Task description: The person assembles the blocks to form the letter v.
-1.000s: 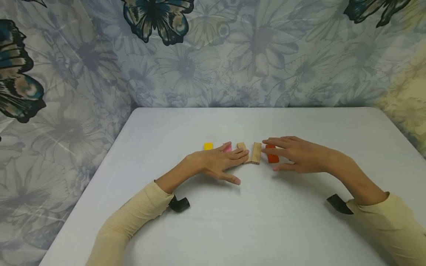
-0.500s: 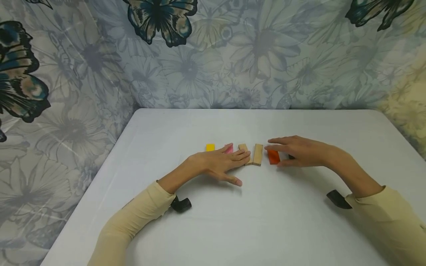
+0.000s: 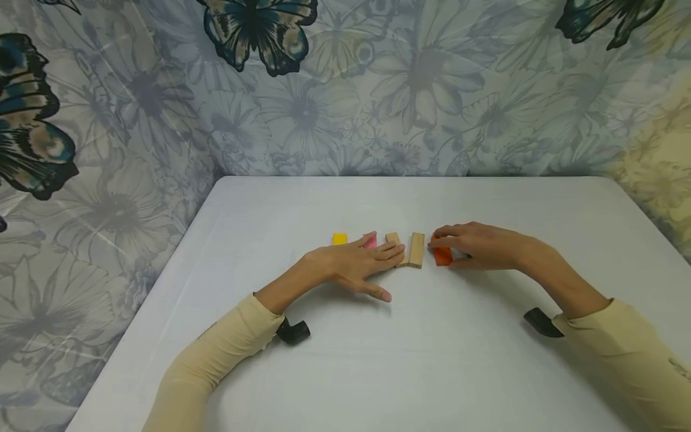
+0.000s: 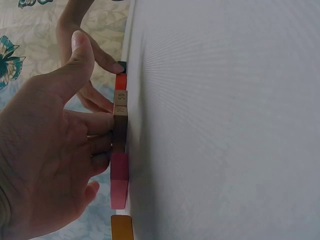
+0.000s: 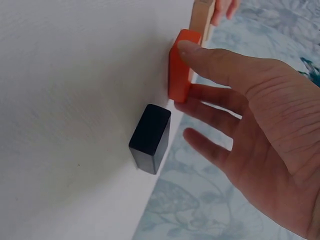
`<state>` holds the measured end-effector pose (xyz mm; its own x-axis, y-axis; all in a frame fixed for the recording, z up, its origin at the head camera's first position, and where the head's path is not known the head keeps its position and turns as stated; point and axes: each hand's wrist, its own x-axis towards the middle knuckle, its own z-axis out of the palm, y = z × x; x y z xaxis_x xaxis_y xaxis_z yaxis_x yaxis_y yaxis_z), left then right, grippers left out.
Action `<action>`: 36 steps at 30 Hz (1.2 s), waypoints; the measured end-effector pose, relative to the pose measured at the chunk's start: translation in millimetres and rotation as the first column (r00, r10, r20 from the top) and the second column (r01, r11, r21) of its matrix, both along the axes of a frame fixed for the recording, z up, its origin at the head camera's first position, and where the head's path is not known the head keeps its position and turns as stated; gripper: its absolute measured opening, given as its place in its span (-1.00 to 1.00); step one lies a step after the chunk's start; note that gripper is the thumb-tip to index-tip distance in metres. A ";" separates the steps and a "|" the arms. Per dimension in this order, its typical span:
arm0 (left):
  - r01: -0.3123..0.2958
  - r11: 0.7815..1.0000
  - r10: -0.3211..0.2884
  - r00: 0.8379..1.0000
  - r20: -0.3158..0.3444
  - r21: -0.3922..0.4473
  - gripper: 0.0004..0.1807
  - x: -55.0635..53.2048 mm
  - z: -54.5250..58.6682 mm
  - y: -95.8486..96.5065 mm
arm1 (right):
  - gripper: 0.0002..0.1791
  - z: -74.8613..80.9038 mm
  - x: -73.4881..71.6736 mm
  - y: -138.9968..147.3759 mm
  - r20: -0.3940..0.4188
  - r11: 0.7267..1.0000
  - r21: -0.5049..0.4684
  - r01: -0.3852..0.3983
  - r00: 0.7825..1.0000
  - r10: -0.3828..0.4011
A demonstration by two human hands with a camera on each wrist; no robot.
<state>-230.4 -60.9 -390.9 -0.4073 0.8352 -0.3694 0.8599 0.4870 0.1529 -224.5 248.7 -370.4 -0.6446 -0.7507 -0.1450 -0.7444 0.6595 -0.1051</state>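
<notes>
My left hand [image 3: 351, 264] lies palm down with straight fingers, its fingertips resting on a plain wooden block [image 3: 392, 237]. Partly under its fingers shows a pink block [image 3: 371, 242]. A second wooden block [image 3: 416, 251] lies just right of those fingertips. Further right, my right hand [image 3: 483, 246] pinches an orange block [image 3: 444, 257] between thumb and fingers; the block is on the table. Beside that hand, a black block [image 5: 150, 135] shows in the right wrist view, while the hand hides it in the head view. Printed numbers mark the ends of the wooden blocks in the left wrist view.
A yellow block [image 3: 339, 239] sits at the left end of the row, behind the left wrist. The blocks stand on a white table [image 3: 378, 366]. Patterned fabric [image 3: 345, 114] with butterflies and flowers hangs behind the table and along its left side.
The right hand's spread fingers and thumb have drawn together onto the orange block. The left hand stays in place on the wooden block.
</notes>
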 end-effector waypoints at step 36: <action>0.000 1.000 0.000 1.000 0.005 0.005 0.05 -1.5 -1.5 0.4 | -0.50 36.5 -24.6 -6.1 0.005 0.991 -0.094 0.099 0.995 -0.099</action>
